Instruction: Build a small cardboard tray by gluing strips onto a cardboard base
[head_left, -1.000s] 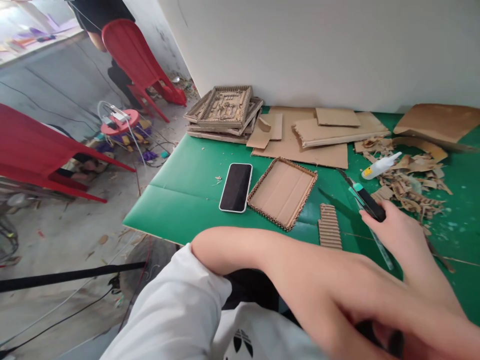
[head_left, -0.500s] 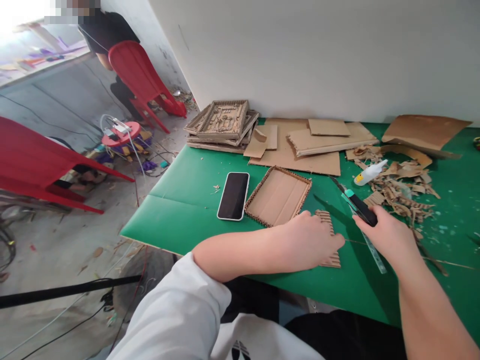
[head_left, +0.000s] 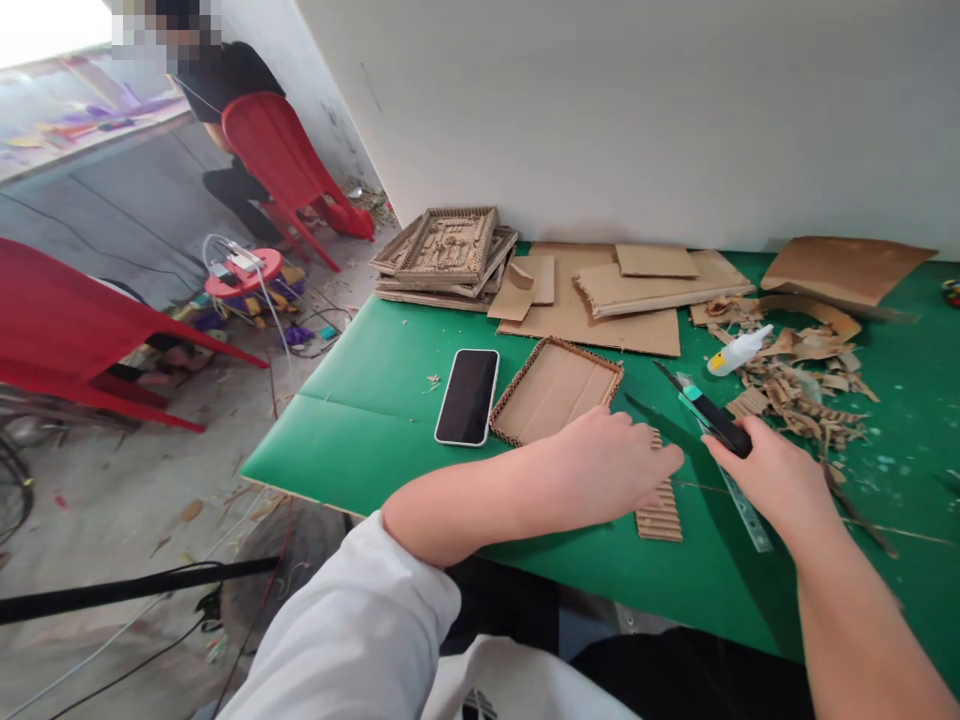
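Observation:
In the head view, my left hand (head_left: 619, 462) is curled over a small piece of corrugated cardboard (head_left: 660, 520) with bare ridges, covering its upper part; the fingertips are partly hidden. My right hand (head_left: 780, 470) grips a black and green utility knife (head_left: 716, 420), its blade directed away from me and to the left, above the table. Under and beside that hand lies a clear ruler (head_left: 750, 520). A shallow cardboard tray (head_left: 559, 390) with corrugated walls sits just beyond my left hand, next to a smartphone (head_left: 467, 397) with a dark screen.
Stacked cardboard panels (head_left: 450, 250) stand at the back left of the green table (head_left: 352, 400). Flat cardboard sheets (head_left: 637, 330) lie behind the tray. A white glue bottle (head_left: 739, 350) rests by cardboard scraps (head_left: 810, 390). A person in black (head_left: 240, 85) sits beyond, on a red chair (head_left: 277, 150).
My left hand has shifted slightly away from me, uncovering more of the corrugated piece's near end. The knife in my right hand has moved a little to the left.

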